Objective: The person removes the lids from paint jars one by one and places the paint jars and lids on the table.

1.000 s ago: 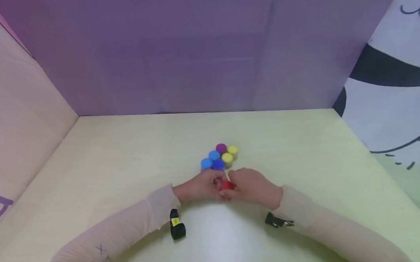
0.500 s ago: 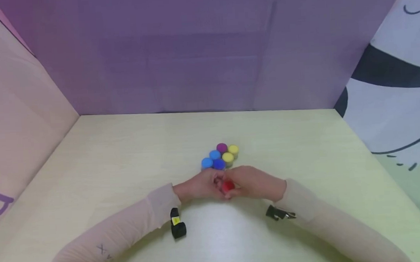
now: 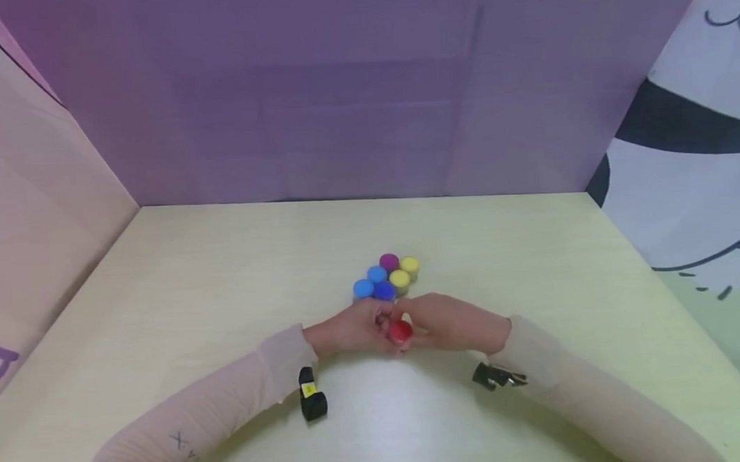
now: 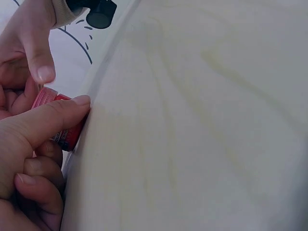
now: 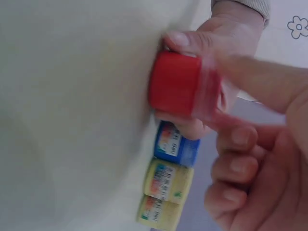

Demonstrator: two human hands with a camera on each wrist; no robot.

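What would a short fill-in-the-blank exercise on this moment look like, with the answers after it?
1. The left hand holds a jar whose colour is ____.
2. In the head view, the yellow jars number ____.
3. The large wall beyond the table is coloured ____.
4. A yellow tag shows below the sleeve of the ____ arm.

Missing words: red; two; purple; left.

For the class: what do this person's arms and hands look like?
The long left sleeve and right sleeve are pale beige. Dark marks, one X-shaped, show on the left sleeve. A black device with a yellow label sits by the left cuff; a second black device with metallic parts by the right cuff. The left hand and right hand wear no gloves.
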